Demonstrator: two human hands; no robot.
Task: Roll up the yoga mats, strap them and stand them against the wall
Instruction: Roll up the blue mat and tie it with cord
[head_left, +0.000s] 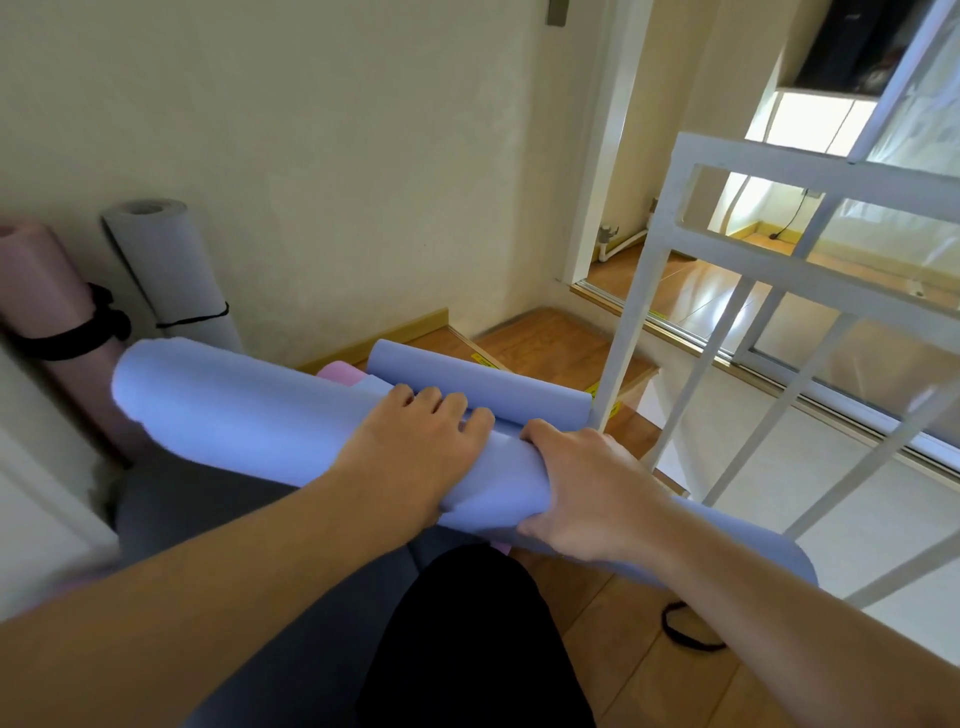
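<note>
Right now the person is crouched or seated on the wooden floor (597, 649) with the blue mat (249, 415) rolled into a thick tube across their lap. The left hand (415, 447) lies over the top of the roll, its fingers (452, 410) curled over the far side and gripping the roll. The right hand (587, 493) clamps the roll near its right end, thumb under the near edge and the other fingers wrapped over the top, so both hands are grasping the mat. Just beyond the left fingertips a loose flap of the same blue stuff curls up (whether it is this mat's tail or a second mat I cannot tell).

The mat looks like light, springy foam: soft enough to dent under the palms, and likely to uncoil if the grip loosens. I would judge the best hold to be around the middle of the roll, pressing the outer edge down, leaving one hand free for strapping. A black strap (685, 629) lies on the floor below the right wrist, within reach.

Off past the left fingers, a pink rolled mat (47, 291) and a grey rolled mat (166, 270) already lean strapped against the wall (337, 156).
</note>
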